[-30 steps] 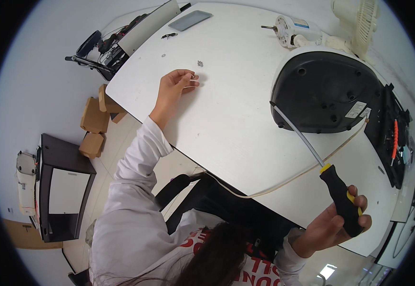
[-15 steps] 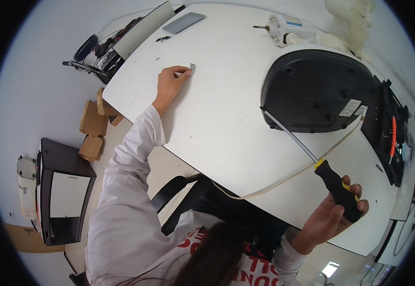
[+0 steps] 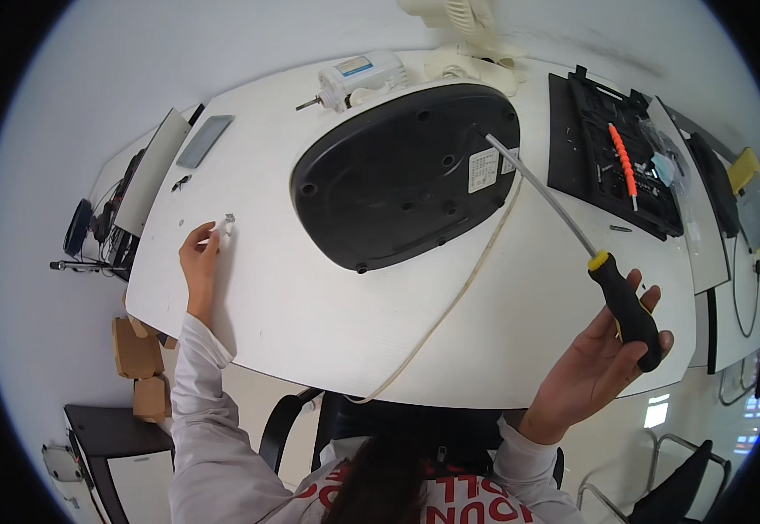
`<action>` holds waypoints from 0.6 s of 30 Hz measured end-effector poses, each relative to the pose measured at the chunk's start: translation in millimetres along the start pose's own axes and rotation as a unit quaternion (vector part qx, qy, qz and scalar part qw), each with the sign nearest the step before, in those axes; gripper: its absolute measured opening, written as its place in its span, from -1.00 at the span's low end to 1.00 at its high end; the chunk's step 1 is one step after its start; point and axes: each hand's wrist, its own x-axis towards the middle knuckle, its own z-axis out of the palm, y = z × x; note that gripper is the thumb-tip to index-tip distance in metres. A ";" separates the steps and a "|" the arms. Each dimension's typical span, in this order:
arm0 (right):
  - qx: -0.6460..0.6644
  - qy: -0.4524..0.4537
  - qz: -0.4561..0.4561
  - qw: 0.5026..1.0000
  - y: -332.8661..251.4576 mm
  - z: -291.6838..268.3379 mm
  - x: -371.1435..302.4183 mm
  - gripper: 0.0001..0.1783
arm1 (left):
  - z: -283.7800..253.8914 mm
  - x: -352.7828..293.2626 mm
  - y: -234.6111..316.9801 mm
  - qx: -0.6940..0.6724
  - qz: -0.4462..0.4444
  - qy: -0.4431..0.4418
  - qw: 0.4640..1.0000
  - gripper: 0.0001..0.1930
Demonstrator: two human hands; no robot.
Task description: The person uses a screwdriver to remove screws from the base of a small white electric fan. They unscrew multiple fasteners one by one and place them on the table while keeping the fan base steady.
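My left hand (image 3: 198, 266) is over the left of the table, thumb and index finger pinched together. Anything between the fingertips is too small to make out. Just beyond them lies a little cluster of small metal pieces (image 3: 230, 217), perhaps screws. On the right, my right hand (image 3: 591, 367) holds a long screwdriver (image 3: 626, 306) by its black and yellow handle. Its shaft slants up and left, the tip appearing over a black oval base (image 3: 371, 192). That base lies underside up, with screw holes, white labels and a cream cable (image 3: 450, 310) running from its right side.
Behind the base sit a white motor (image 3: 362, 77) and a cream fan part (image 3: 467, 65). At the right is an open black tool case (image 3: 607, 113) with an orange flexible shaft (image 3: 622, 157). A grey tray (image 3: 205, 141) lies far left; cardboard boxes (image 3: 140, 358) stand beside the table.
The view has turned right, so the table's things appear farther left. My left fingertips have drawn slightly back from the metal pieces. The screwdriver's tip now appears over the base's right part.
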 end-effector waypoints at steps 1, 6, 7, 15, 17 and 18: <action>-0.006 0.003 0.001 1.000 -0.1 0.8 1.4 -0.66 | 0.5 -2.8 5.7 -0.004 0.019 0.015 1.000 -0.76; -0.011 -0.031 0.002 0.999 9.3 11.3 -1.7 -0.63 | 8.9 -29.7 73.5 -0.073 0.145 0.058 0.985 -0.71; -0.009 -0.032 0.003 0.999 11.0 13.4 -2.5 -0.63 | 11.2 -36.1 93.7 -0.081 0.206 0.044 0.974 -0.72; -0.076 -0.068 -0.034 0.994 9.5 34.1 -9.1 -0.58 | 43.8 -58.9 244.3 -0.082 0.519 -0.050 0.850 -0.65; -0.110 -0.155 -0.074 0.979 5.7 36.4 -6.9 -0.67 | 57.9 -60.2 265.5 -0.064 0.534 -0.043 0.842 -0.69; -0.132 -0.162 -0.085 0.974 3.3 39.0 -7.5 -0.65 | 63.0 -62.3 273.7 -0.048 0.516 -0.075 0.852 -0.70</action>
